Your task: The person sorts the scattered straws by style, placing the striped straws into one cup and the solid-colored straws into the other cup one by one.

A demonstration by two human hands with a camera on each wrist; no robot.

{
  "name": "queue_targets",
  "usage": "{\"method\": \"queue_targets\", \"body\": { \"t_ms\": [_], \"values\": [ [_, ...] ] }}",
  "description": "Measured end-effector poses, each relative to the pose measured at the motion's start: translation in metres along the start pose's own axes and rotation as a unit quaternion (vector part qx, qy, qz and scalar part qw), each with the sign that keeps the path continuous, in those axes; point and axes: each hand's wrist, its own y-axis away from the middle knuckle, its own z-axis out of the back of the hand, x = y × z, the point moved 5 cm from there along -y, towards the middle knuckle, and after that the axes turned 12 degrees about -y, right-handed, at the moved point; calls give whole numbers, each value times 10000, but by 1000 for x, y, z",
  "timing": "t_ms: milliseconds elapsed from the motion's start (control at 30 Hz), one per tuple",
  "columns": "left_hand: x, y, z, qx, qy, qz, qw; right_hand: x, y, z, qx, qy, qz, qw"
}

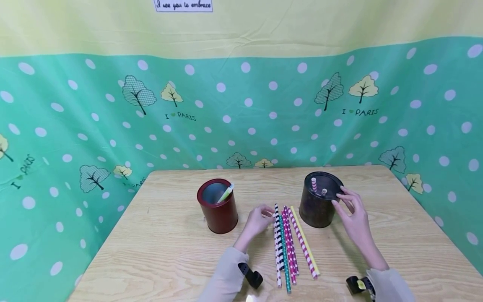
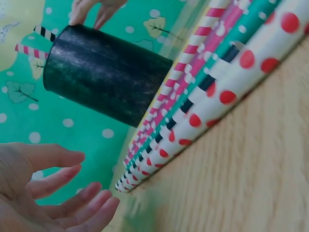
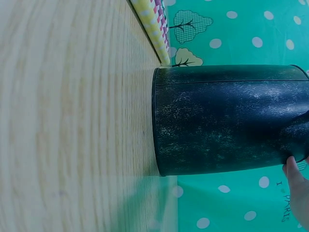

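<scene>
Several patterned paper straws lie side by side on the table: white with red dots [image 2: 195, 120], black-and-white striped, green dotted [image 1: 286, 268], magenta dotted, pink striped [image 1: 303, 239] and yellow [image 1: 310, 253]. Beside their far ends is my left hand [image 1: 258, 221], its fingers loosely bent, with nothing held in the left wrist view. To the right of the straws stands a black can [image 1: 318, 212], upright. Two straws [image 2: 34, 51] poke out of its top, one pink striped, one black striped. My right hand [image 1: 353, 216] holds this can at its right rim, thumb and fingers on the edge.
A dark red can [image 1: 220, 216] stands upright left of the straws, with a light green and white item [image 1: 227, 193] leaning out of it. The wooden table [image 1: 158, 235] meets a green dotted cloth [image 1: 203, 138] at the back and sides.
</scene>
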Motion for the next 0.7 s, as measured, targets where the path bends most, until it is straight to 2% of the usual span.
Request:
{"method": "queue_targets", "body": {
  "t_ms": [133,200,367,433,700],
  "values": [
    [4,0,-3,187,70,118,9997,0,0,0,9,13,4,10000],
    [7,0,-4,290,76,186,9994,7,0,-2,9,-6,-2,10000],
    [12,0,-6,500,-70,341,9981,6,-1,-1,-2,-18,-76,10000],
    [12,1,-7,566,-118,356,9977,-1,0,1,-5,-15,-68,10000],
    [10,0,-12,765,-278,242,9964,0,0,0,30,29,58,10000]
  ]
}}
